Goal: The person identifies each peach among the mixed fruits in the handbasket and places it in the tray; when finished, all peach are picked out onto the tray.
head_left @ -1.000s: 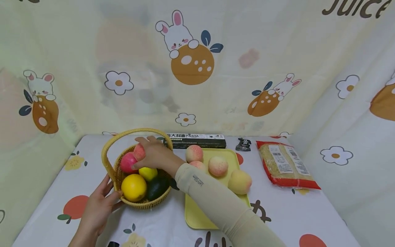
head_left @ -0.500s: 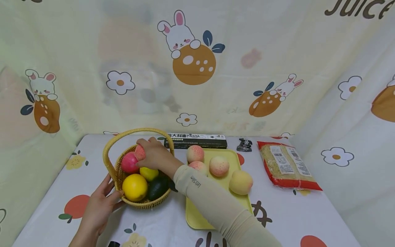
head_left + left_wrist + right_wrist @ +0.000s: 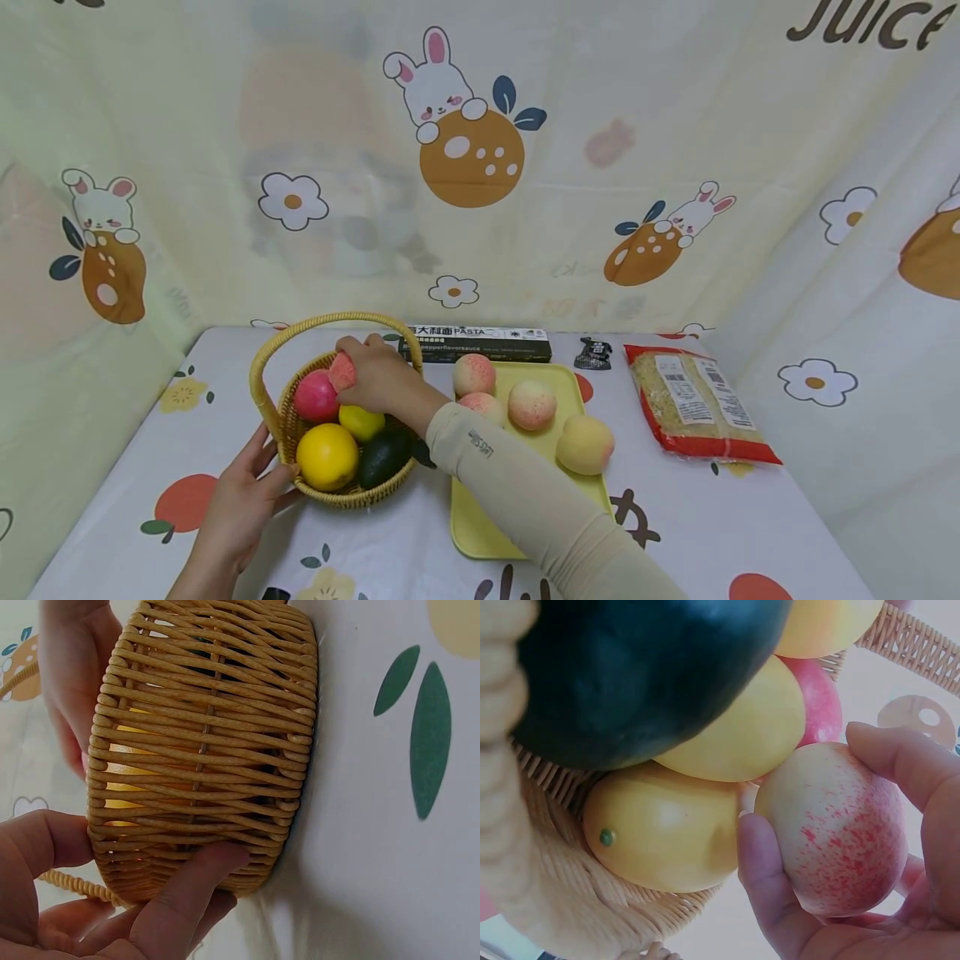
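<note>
A wicker basket [image 3: 349, 501] with a tall handle stands on the left of the table, full of fruit. At its left side my left hand [image 3: 242, 504] grips the rim, and its fingers [image 3: 184, 900] press on the woven wall. My right hand [image 3: 384, 379] reaches in under the handle and holds a speckled peach [image 3: 847, 840] between thumb and fingers. The peach is over the basket's far part, close beside a pink fruit [image 3: 316, 396]. Below it lie a small yellow fruit [image 3: 362, 422], a larger orange-yellow fruit [image 3: 327, 457] and a dark green fruit [image 3: 385, 457].
Right of the basket, a yellow tray [image 3: 480, 533] bears several peaches [image 3: 532, 405], partly under the right sleeve. A pasta box [image 3: 480, 345] lies at the back beside a small black packet [image 3: 593, 353]. A red-edged bag [image 3: 697, 400] lies far right.
Very little differs. The right hand with the peach has shifted slightly to the right; the left hand keeps its grip on the basket, and the tray is unchanged.
</note>
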Demonstrator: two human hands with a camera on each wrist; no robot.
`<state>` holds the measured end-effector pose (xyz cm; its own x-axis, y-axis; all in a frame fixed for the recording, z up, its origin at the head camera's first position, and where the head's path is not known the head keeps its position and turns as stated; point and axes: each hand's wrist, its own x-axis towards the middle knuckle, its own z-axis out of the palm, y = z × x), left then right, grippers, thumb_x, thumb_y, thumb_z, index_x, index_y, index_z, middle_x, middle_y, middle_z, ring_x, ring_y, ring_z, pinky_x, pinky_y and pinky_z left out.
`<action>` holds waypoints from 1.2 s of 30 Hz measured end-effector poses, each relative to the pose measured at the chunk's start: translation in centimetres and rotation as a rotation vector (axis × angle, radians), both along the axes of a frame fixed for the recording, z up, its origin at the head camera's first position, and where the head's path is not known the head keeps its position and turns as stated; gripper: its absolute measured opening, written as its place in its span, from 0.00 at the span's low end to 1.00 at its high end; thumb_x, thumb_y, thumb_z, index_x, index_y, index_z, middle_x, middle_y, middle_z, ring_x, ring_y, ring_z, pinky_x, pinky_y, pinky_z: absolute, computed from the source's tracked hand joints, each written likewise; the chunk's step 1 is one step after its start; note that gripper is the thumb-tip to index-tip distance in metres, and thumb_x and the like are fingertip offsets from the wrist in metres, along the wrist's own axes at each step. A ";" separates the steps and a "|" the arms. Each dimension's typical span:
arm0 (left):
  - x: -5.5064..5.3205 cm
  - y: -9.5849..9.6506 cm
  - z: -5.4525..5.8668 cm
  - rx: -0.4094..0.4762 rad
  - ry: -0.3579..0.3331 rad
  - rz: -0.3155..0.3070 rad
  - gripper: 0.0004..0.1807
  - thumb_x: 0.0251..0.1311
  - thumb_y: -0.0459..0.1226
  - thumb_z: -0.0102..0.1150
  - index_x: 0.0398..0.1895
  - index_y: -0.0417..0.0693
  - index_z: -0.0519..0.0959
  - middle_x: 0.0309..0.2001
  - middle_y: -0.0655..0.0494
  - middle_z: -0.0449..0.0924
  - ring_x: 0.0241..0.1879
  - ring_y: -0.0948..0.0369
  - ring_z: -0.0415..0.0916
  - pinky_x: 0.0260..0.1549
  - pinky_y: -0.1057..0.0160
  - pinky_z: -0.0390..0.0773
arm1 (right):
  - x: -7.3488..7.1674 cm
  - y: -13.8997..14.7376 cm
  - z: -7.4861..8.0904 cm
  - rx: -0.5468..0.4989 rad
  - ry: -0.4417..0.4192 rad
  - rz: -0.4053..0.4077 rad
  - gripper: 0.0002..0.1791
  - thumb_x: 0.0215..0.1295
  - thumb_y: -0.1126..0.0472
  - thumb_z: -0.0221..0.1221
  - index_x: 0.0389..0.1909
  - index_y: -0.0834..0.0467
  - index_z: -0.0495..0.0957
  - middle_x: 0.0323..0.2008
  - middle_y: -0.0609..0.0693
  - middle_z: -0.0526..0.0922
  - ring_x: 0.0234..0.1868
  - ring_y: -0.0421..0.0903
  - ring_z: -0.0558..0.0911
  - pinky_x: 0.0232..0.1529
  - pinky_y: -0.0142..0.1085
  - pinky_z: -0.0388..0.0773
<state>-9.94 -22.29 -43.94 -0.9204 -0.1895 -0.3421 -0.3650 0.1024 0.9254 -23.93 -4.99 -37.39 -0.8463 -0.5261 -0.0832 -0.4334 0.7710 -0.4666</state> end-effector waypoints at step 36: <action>-0.1 -0.6 -0.7 0.011 0.002 -0.030 0.51 0.74 0.33 0.54 0.86 0.72 0.34 0.86 0.40 0.44 0.78 0.36 0.62 0.58 0.44 0.84 | 5.9 4.2 4.2 -0.133 0.007 0.178 0.38 0.64 0.45 0.71 0.74 0.44 0.72 0.68 0.49 0.77 0.60 0.44 0.76 0.54 0.32 0.83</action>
<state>-10.07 -22.84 -44.61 -0.9265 -0.1575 -0.3418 -0.3596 0.1029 0.9274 -18.06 -0.81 -33.18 -0.7396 -0.6730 0.0026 -0.5605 0.6139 -0.5559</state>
